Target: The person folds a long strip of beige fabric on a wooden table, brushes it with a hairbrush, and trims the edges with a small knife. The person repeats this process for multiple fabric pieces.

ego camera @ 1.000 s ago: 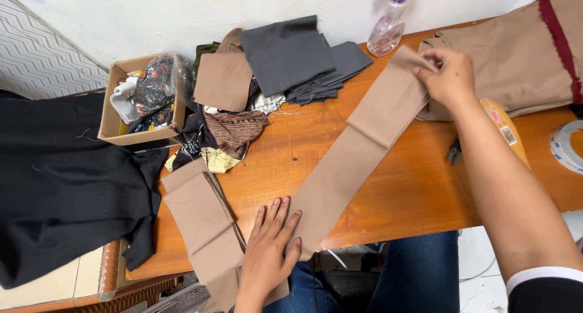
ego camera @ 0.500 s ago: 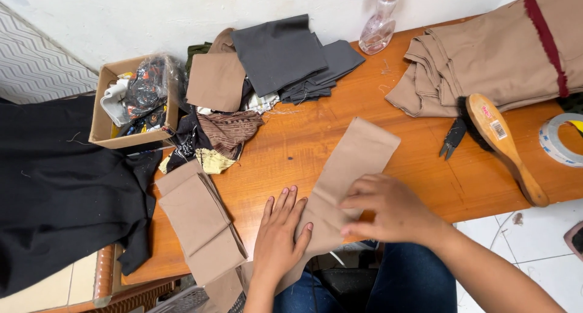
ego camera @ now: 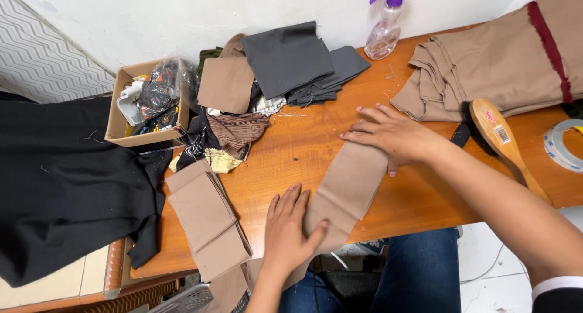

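Wooden table (ego camera: 419,197) spans the view, orange-brown top. Big black cloth (ego camera: 61,185) drapes off its left end. Large tan fabric bundle (ego camera: 498,64) w/ a dark red stripe sits at the far right corner. Grey fabric pieces (ego camera: 297,61) piled at the back centre, next to a tan square piece (ego camera: 226,85) and a heap of patterned scraps (ego camera: 231,134). Cardboard box (ego camera: 124,121) of odds & ends at back left. Stack of folded tan pieces (ego camera: 206,219) near the front edge, left of the hands. Tan fabric strip (ego camera: 346,188) lies folded on the table's front-centre, near end hanging over the edge. Left hand (ego camera: 288,231) flat on the strip's near end, fingers spread, palm down, not gripping. Right hand (ego camera: 392,134) pressed flat on the strip's far end, fingers extended, also open. Wooden brush (ego camera: 501,137) just right of the right arm; tape roll (ego camera: 565,146) at far right edge; spray bottle (ego camera: 384,30) w/ purple top at the back by the wall.
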